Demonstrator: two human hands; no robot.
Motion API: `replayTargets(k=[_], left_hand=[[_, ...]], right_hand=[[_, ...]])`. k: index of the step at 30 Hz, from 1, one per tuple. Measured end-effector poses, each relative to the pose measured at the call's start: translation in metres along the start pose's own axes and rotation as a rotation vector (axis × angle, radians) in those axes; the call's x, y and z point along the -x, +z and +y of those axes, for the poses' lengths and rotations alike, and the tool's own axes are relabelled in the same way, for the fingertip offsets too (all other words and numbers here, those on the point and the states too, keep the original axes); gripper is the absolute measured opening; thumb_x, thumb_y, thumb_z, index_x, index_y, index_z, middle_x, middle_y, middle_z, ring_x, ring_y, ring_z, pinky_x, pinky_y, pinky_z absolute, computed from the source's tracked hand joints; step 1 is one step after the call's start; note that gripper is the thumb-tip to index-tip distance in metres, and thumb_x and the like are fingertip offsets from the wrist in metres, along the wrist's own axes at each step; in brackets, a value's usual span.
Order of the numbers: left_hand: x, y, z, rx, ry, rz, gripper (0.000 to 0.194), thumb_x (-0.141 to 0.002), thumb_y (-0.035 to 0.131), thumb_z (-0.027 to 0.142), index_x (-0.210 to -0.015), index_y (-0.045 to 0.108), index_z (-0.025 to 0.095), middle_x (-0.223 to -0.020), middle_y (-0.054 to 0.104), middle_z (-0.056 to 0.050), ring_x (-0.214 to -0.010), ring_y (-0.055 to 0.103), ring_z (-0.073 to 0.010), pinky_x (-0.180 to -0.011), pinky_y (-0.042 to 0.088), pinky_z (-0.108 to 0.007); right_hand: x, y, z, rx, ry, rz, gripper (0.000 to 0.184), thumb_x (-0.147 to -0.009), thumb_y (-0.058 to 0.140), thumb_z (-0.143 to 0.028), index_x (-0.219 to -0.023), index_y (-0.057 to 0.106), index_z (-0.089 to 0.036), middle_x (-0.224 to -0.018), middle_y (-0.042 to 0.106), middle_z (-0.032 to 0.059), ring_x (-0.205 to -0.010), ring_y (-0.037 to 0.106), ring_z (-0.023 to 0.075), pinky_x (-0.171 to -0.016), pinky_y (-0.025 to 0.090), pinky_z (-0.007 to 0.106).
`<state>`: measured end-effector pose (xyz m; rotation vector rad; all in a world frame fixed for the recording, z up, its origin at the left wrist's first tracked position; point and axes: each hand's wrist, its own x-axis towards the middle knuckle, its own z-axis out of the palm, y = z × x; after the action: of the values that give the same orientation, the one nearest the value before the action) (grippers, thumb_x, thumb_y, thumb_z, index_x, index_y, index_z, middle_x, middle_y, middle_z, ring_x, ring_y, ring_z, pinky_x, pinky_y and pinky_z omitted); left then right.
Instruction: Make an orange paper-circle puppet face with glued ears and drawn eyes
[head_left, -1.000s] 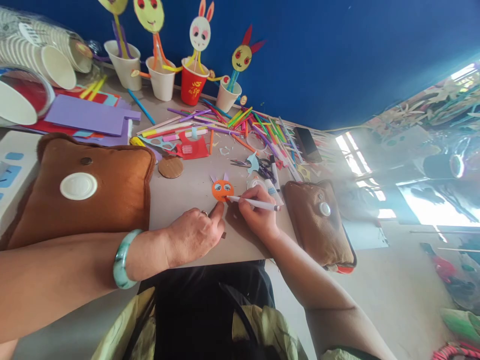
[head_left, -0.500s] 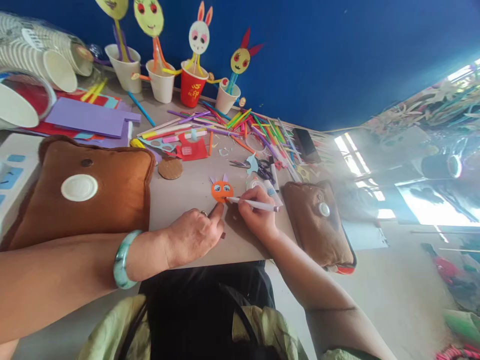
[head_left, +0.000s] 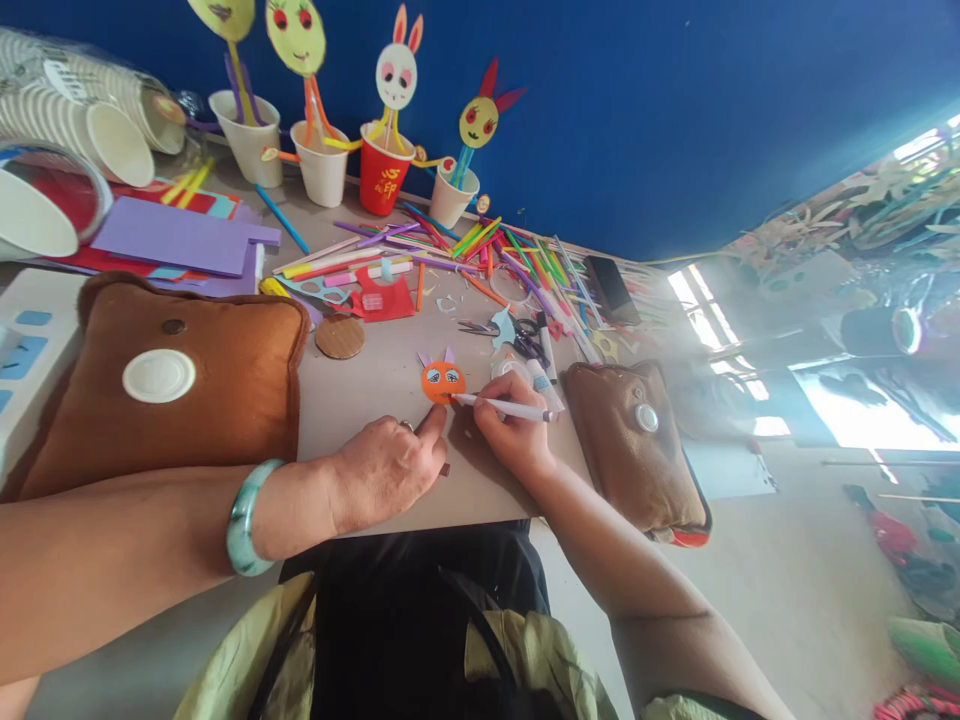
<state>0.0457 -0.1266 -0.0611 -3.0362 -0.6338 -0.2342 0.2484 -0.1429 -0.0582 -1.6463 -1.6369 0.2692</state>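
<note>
An orange paper animal face (head_left: pixel 443 382) with purple ears and drawn-on eyes lies flat on the table. My left hand (head_left: pixel 394 465) presses on its lower edge with the index finger, the other fingers curled under; a ring and a green bangle show on this arm. Between the fingers of my right hand (head_left: pixel 517 425) is a white felt-tip pen (head_left: pixel 514 408), tilted, its tip touching the lower right part of the face around the mouth. A small dark scrap (head_left: pixel 445 469) shows beside my left fingertips.
Paper cups with stick puppets, one a red cup (head_left: pixel 385 170), line the blue wall. Coloured straws (head_left: pixel 480 240), scissors (head_left: pixel 532 343), a phone (head_left: pixel 611 290) and paper scraps lie in front. Brown cushions (head_left: pixel 225 380) flank my arms; a cardboard disc (head_left: pixel 340 337) lies left of the face.
The pen's rear end has swung slightly left and the right hand has shifted a touch. My left hand and the face stay in place.
</note>
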Motion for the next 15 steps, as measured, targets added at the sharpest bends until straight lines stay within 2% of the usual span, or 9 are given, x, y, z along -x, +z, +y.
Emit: replayTargets(k=[10,15], left_hand=[[-0.0003,0.0018,-0.0006,0.039,-0.026,-0.019,0.023,-0.094,0.052,0.028,-0.091,0.07,0.013,-0.141,0.057,-0.021,-0.06,0.069,-0.0191,-0.052,0.05,-0.034],[-0.0011,-0.0017,-0.0003,0.009,-0.012,-0.012,0.025,-0.095,0.05,0.028,-0.09,0.069,0.013,-0.14,0.058,-0.021,-0.056,0.068,-0.0194,-0.05,0.05,-0.035]], right_hand=[[-0.0003,0.0001,-0.0004,-0.044,-0.017,0.05,0.013,-0.071,0.057,-0.015,-0.066,0.049,-0.024,-0.055,0.054,-0.0049,-0.05,0.049,0.0131,-0.051,0.039,0.029],[0.0005,0.0005,0.0012,-0.075,-0.027,0.07,0.014,-0.071,0.055,-0.014,-0.066,0.047,-0.025,-0.056,0.053,-0.0048,-0.05,0.048,0.0131,-0.049,0.039,0.029]])
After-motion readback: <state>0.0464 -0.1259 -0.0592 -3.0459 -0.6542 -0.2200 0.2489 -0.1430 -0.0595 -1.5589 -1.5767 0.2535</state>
